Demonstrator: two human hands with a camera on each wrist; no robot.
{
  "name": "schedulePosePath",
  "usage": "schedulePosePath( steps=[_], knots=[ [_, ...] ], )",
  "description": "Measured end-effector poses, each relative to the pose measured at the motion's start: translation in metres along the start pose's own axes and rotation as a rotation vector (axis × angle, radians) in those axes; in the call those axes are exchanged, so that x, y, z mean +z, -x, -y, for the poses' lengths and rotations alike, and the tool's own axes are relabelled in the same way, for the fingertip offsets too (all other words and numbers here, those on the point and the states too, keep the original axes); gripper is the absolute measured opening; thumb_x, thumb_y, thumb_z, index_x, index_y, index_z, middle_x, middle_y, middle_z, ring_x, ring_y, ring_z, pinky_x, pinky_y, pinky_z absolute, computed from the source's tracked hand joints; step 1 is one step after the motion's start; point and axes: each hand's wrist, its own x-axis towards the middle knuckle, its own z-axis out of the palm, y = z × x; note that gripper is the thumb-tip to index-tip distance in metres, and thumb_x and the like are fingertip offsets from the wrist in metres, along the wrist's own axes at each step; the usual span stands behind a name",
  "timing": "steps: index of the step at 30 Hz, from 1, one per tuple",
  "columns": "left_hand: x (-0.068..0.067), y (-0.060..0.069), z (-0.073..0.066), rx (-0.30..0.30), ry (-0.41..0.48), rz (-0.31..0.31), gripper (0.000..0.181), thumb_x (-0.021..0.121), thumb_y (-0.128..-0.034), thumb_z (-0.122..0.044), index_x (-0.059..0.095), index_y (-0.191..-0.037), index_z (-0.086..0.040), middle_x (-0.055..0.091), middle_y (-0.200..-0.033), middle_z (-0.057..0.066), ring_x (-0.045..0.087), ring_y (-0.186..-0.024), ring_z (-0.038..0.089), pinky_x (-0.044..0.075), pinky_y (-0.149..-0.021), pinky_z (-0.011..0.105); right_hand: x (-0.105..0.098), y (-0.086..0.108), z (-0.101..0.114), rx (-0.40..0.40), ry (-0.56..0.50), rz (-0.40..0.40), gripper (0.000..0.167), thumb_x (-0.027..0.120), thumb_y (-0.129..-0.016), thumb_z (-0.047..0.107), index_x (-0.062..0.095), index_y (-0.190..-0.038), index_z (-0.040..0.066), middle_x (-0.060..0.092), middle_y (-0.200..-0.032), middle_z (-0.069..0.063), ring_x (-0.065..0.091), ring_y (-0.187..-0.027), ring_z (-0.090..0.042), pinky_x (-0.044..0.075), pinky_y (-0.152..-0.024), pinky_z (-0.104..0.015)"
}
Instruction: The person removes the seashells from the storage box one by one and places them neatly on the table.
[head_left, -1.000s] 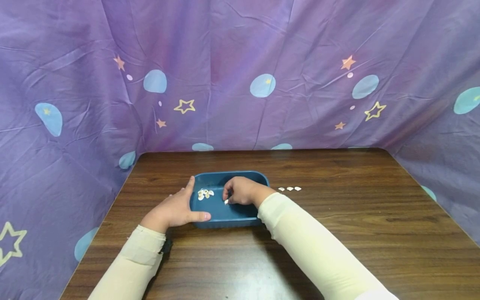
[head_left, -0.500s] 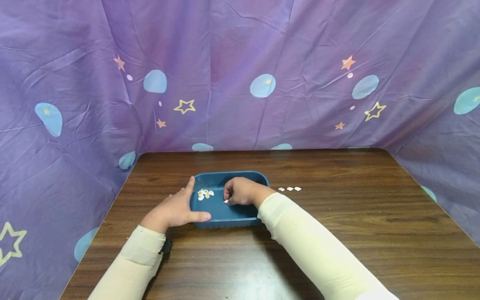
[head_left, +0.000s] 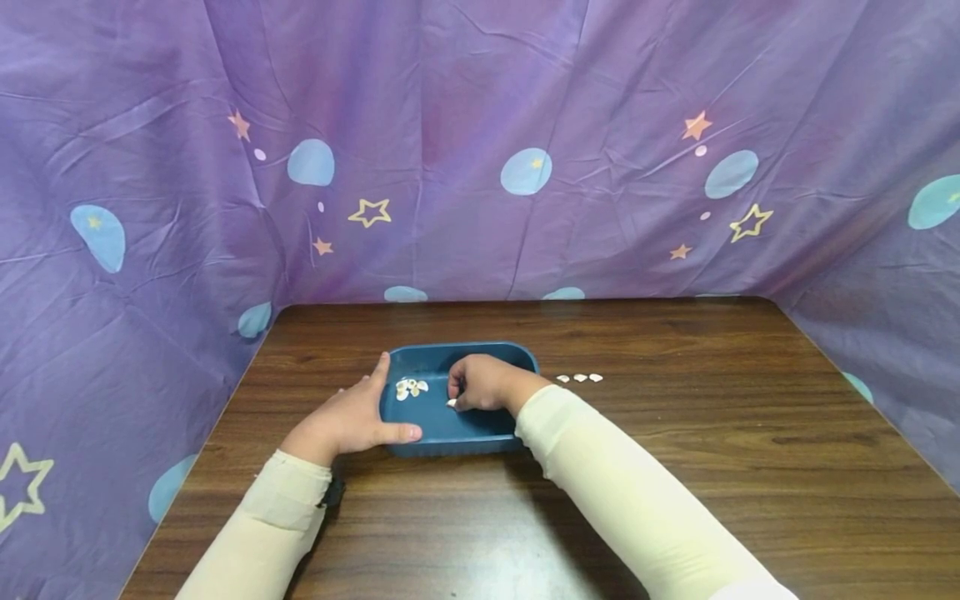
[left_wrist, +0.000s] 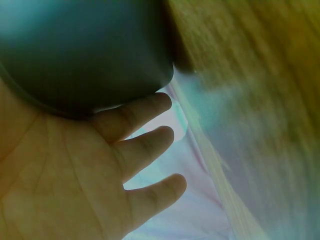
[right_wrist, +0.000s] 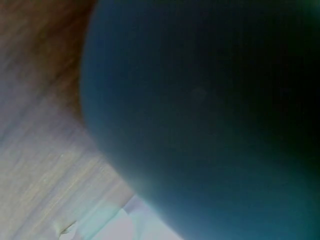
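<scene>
A blue plastic basin [head_left: 457, 447] stands on the table in the head view. My left hand [head_left: 347, 423] rests against its left end, fingers spread straight and thumb over the near rim. In the left wrist view the straight fingers [left_wrist: 145, 150] lie along the basin's dark outer wall [left_wrist: 85, 60]. My right hand [head_left: 483, 383] reaches inside and pinches a small white shell [head_left: 452, 403] low over the basin floor. Several white and yellowish shells [head_left: 409, 389] lie in a heap at the basin's left end. The right wrist view shows mostly the basin wall [right_wrist: 175, 125]; my hand is hidden there.
Three white shells [head_left: 580, 378] lie in a row on the wooden table [head_left: 712, 433], right of the basin. A purple curtain [head_left: 465, 242] with stars and blue ovals hangs behind the table and along both sides.
My right fingers have shifted very slightly with the shell, which sits a little differently at their tips. The left hand, the basin and the other shells have stayed in place.
</scene>
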Motion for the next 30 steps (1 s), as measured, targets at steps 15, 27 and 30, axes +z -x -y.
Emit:
schedulePosePath(
  steps=[15,27,30],
  knots=[
    [-0.001,0.000,-0.002,0.014,-0.036,-0.008,0.139,0.078,-0.0826,-0.071,-0.006,-0.168,-0.001,0.029,-0.164,0.039,0.035,-0.151,0.053,0.029,-0.120,0.070,-0.012,0.005,0.000,-0.108,-0.133,-0.073,0.009,0.080,-0.092,0.015,0.073,-0.089,0.014,0.063,-0.076,0.005,0.054,-0.070,-0.008,0.046,-0.066,-0.023],
    [-0.001,0.000,-0.003,0.009,-0.027,-0.009,0.140,0.079,-0.0807,-0.071,-0.005,-0.168,-0.001,0.030,-0.164,0.038,0.038,-0.149,0.054,0.035,-0.118,0.068,-0.049,0.032,-0.013,-0.191,-0.300,-0.152,0.005,0.077,-0.092,0.009,0.073,-0.093,0.008,0.053,-0.067,0.006,0.047,-0.061,-0.007,0.040,-0.059,-0.024],
    [-0.001,0.001,-0.003,0.004,-0.022,-0.011,0.141,0.080,-0.0801,-0.070,-0.006,-0.168,-0.002,0.029,-0.164,0.038,0.037,-0.149,0.054,0.035,-0.118,0.067,-0.061,0.042,-0.023,-0.192,-0.305,-0.184,0.006,0.077,-0.092,0.008,0.072,-0.095,0.006,0.052,-0.068,0.006,0.046,-0.062,-0.008,0.039,-0.059,-0.023]
  ],
)
